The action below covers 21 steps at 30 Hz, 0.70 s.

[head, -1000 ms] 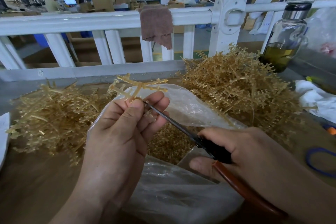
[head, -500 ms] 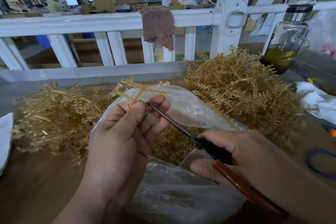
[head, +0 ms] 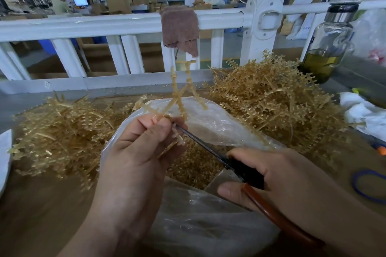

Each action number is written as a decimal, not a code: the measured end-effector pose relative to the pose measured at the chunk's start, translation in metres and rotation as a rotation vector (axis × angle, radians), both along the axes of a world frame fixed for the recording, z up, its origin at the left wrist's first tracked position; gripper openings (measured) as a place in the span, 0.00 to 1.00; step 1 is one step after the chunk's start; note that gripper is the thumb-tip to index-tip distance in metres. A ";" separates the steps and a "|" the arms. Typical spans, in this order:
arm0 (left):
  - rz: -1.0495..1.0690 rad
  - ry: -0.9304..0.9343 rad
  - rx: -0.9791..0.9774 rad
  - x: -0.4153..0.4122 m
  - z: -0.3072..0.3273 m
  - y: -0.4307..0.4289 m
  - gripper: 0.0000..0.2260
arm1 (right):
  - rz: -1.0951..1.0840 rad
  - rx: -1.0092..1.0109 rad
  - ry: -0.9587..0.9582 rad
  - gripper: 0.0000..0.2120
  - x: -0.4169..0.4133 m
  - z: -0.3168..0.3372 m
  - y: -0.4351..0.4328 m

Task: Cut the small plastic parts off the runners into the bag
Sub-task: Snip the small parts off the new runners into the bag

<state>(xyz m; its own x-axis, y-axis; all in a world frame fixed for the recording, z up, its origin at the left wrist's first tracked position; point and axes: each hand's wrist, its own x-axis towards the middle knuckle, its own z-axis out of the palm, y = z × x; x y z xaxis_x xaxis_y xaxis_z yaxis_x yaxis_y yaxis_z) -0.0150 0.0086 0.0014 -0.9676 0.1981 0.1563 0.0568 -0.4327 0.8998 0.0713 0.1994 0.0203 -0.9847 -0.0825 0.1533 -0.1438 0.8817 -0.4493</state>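
A branched amber runner (head: pixel 177 94) is pinched upright by the left hand (head: pixel 137 152) over the open clear bag (head: pixel 217 123). Scissors (head: pixel 219 154) are gripped by the right hand (head: pixel 277 175), blade tip touching the runner beside the left fingers (head: pixel 165 129). Cut parts (head: pixel 194 165) are seen inside the bag.

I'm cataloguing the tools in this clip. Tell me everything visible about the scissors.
The scissors have thin dark blades, a black pivot section and a smooth reddish-brown handle. The right hand grips them, hiding part of the handle. They slant up and leftward over the open plastic bag, tips meeting the amber runner pinched in the left hand.
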 end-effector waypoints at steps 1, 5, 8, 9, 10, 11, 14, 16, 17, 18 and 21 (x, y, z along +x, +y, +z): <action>0.010 0.005 -0.005 0.000 -0.001 0.001 0.09 | -0.004 0.001 0.000 0.23 0.001 0.000 0.000; 0.025 0.028 -0.018 0.000 -0.001 0.001 0.10 | -0.008 0.002 0.011 0.23 0.001 -0.001 0.000; 0.026 0.030 -0.015 0.000 -0.001 0.001 0.09 | -0.009 0.013 0.025 0.24 0.000 -0.002 0.001; 0.034 0.024 -0.011 0.000 -0.001 0.000 0.09 | -0.010 0.014 0.031 0.24 0.000 -0.001 0.001; 0.043 0.013 -0.004 -0.001 -0.001 0.000 0.10 | -0.011 0.014 0.038 0.25 0.000 -0.001 0.001; 0.048 0.002 0.004 -0.001 -0.002 0.000 0.10 | -0.010 0.013 0.043 0.26 0.000 -0.001 0.001; 0.058 -0.015 0.003 -0.001 -0.002 0.001 0.06 | -0.007 -0.008 0.044 0.25 0.000 -0.001 0.001; 0.064 0.001 -0.019 -0.002 -0.003 0.001 0.05 | -0.009 -0.013 0.045 0.23 0.000 -0.001 0.001; 0.065 0.012 -0.028 -0.002 -0.003 0.001 0.06 | -0.014 -0.003 0.048 0.24 -0.001 -0.001 0.001; 0.067 0.021 -0.031 -0.002 -0.004 0.001 0.07 | -0.020 0.010 0.055 0.24 -0.001 -0.002 0.001; 0.075 0.033 -0.037 -0.003 -0.006 0.001 0.06 | -0.022 0.019 0.069 0.25 -0.001 -0.002 0.001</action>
